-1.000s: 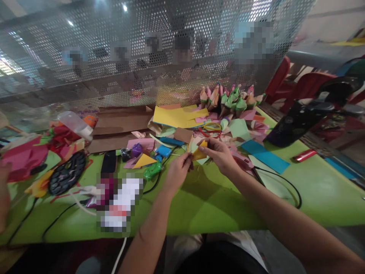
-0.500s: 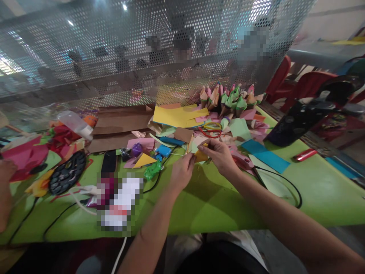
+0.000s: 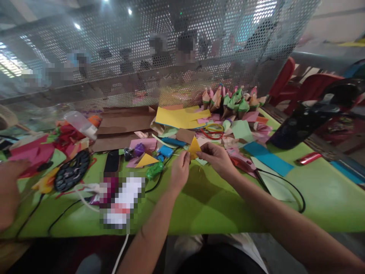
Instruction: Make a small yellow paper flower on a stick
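Both my hands hold a small yellow paper triangle [image 3: 194, 147] just above the green table [image 3: 205, 201]. My left hand [image 3: 179, 171] pinches its lower left corner with thumb and forefinger. My right hand [image 3: 218, 158] pinches its right side, fingers curled. Another yellow folded triangle [image 3: 146, 160] lies on the table to the left, beside a green wrapped piece [image 3: 153, 170] and a blue piece [image 3: 165, 150].
Coloured paper sheets [image 3: 182, 116], a row of folded paper cones [image 3: 230, 101] and rubber bands [image 3: 212, 130] lie behind. A phone [image 3: 111, 161], black cables [image 3: 285, 182], a black round object [image 3: 71, 175] and a perforated metal screen [image 3: 142, 57] surround. Another person's hand [image 3: 10, 190] rests at left.
The yellow paper has turned upright into a triangle point between my fingers. The camera shifted slightly; the other person's hand at left has come further into view.
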`<state>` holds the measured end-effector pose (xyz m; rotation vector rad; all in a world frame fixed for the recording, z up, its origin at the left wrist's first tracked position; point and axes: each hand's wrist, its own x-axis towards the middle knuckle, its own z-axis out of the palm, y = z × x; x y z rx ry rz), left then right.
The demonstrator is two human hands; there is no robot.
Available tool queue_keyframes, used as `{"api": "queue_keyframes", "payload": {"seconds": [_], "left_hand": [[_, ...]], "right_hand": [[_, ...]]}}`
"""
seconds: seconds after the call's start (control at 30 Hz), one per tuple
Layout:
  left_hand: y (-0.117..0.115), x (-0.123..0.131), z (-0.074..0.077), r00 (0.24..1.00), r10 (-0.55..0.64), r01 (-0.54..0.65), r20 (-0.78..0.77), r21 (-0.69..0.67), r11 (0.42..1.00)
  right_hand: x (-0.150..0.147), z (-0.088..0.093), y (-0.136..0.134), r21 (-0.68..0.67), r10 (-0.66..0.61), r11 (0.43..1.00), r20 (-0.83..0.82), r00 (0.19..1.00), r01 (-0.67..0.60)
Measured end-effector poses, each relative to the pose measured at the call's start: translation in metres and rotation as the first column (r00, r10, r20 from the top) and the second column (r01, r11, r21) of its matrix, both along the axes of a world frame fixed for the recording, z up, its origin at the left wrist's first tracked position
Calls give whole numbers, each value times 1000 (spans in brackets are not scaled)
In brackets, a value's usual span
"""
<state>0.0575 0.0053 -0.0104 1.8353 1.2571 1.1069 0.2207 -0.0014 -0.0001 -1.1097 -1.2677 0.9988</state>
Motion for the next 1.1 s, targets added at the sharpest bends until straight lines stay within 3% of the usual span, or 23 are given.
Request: {"api": "queue_keyframes", "payload": {"seconds": [0.27, 0.37, 0.47, 0.57, 0.67, 0.8, 0.93, 1.03, 1.1], "left_hand": [[-4, 1, 4, 982, 4, 16, -189, 104, 994], [6, -13, 18, 963, 137, -100, -232, 164, 981], [16, -39, 35, 823, 424, -347, -378, 255, 902], [19, -67, 46, 624, 587, -523, -517, 283, 804], [17, -87, 48, 534, 559, -558, -634, 233, 796], [14, -98, 48, 525, 391, -479, -756, 117, 870], [14, -96, 51, 475, 291, -441, -831, 62, 895], [13, -95, 57, 452, 335, -441, -827, 119, 890], [13, -96, 63, 497, 410, -438, -765, 188, 879]], "right_hand": [[8, -6, -1, -40, 35, 999, 19, 999, -35], [15, -5, 1, -32, -41, 999, -16, 999, 40], [20, -5, 4, -18, -72, 997, -68, 995, 71], [21, -5, 5, 1, -88, 996, -90, 992, 89], [19, -3, 5, 10, -84, 996, -113, 990, 86], [18, -2, 5, 9, -90, 996, -149, 985, 93], [20, -3, 8, 15, -71, 997, -160, 985, 74], [21, -3, 9, 18, -53, 998, -172, 984, 57], [20, -2, 9, 16, -49, 998, -190, 980, 53]]}}
